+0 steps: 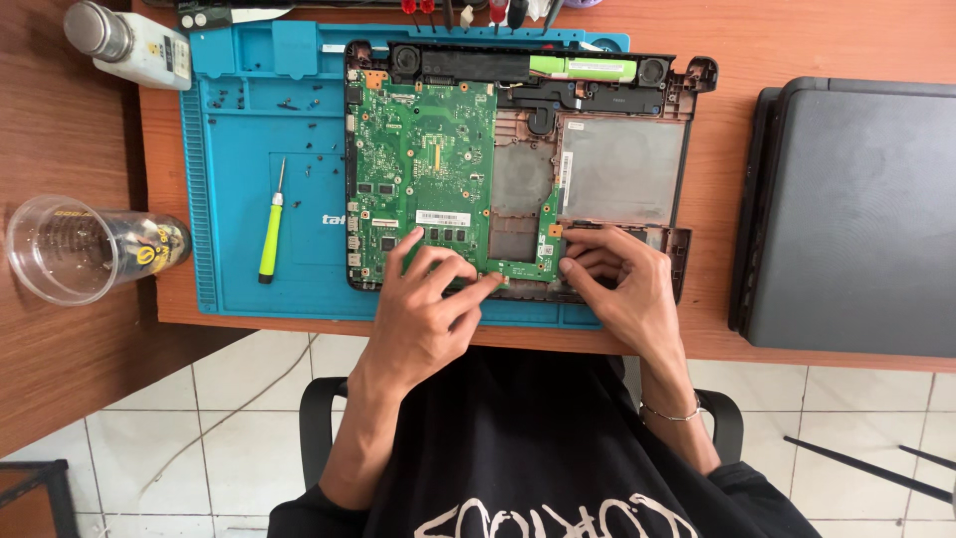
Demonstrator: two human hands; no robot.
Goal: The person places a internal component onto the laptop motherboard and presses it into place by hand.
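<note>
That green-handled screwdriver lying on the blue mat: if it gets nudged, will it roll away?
The screwdriver probably rolls easily: its handle looks round and it lies flat on the blue mat. The mat's raised edge would likely stop it. It looks slim and light, so a small push should move it. Both hands are on the green board, away from it.
</note>
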